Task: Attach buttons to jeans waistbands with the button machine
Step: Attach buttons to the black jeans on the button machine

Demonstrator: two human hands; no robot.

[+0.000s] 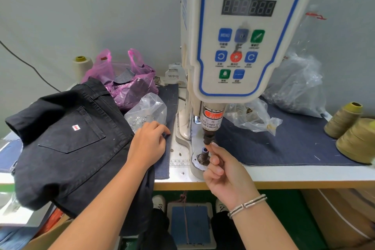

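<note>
A white servo button machine point(241, 32) stands mid-table, its dark punch head point(209, 134) hanging over the lower die point(203, 155). My right hand point(225, 170) is just right of the die, its fingertips pinched together right under the punch; whatever they pinch is too small to make out. Black jeans point(67, 144) lie folded on the left of the table, back pocket up. My left hand point(149, 144) rests on their right edge, fingers loosely bent. A clear bag of metal buttons point(147, 112) sits just behind that hand.
A pink plastic bag point(127, 81) with fabric scraps lies behind the jeans. Clear bags point(296, 89) and olive thread cones point(353, 130) occupy the right side on a denim mat point(284, 148). A foot pedal point(189, 225) sits below the table edge, with cardboard boxes point(343, 215) at right.
</note>
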